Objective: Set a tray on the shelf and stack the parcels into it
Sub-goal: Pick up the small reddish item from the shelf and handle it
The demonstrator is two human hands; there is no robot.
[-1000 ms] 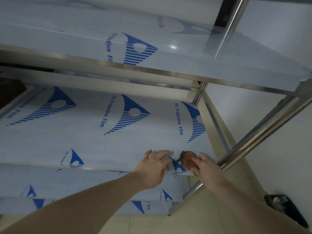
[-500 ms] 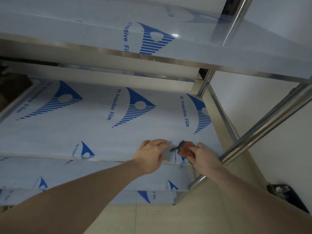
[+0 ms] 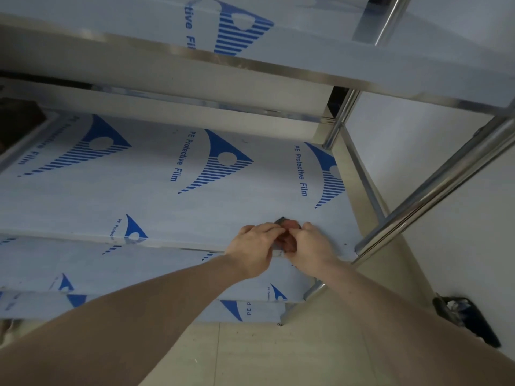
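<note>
A steel shelf point(image 3: 172, 207) covered in white-and-blue protective film spreads in front of me. My left hand point(image 3: 252, 247) and my right hand point(image 3: 312, 242) meet at its front right edge. Between them is a small reddish-brown object with a dark tip point(image 3: 288, 228), mostly hidden by the fingers. Both hands have fingers curled onto it. I cannot tell what it is. No tray or parcel is in view.
An upper shelf point(image 3: 250, 45) overhangs close above. Two lower shelves point(image 3: 156, 274) stick out below. A shiny steel post point(image 3: 434, 196) stands right of my hands. A dark bin or bag point(image 3: 465, 319) lies on the tiled floor at lower right.
My left hand has slid right and closed onto the small reddish object beside my right hand. The view has shifted slightly downward and left.
</note>
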